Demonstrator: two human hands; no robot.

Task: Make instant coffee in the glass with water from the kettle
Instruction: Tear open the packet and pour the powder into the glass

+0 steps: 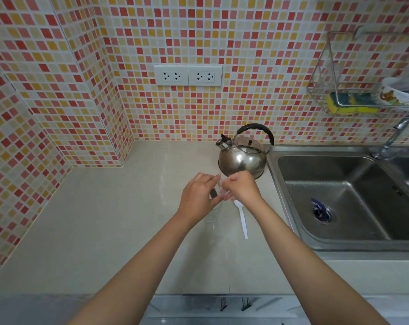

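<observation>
A clear glass [214, 213] stands on the beige counter [105, 219], partly hidden under my left hand [197, 197]. My right hand [242, 187] meets the left just above the glass. Both pinch a small coffee sachet [223, 191], clear at the top with a dark brown part toward the left hand; most of it is hidden by my fingers. A white plastic spoon [242, 220] lies on the counter just right of the glass. The steel kettle [242, 159] with a black handle sits behind my hands, beside the sink.
A steel sink [339, 207] with a tap [393, 137] lies to the right, a dark cloth at its drain. A wire rack [339, 99] on the tiled wall holds a yellow sponge and a bowl. Two wall sockets [188, 75] are above the counter.
</observation>
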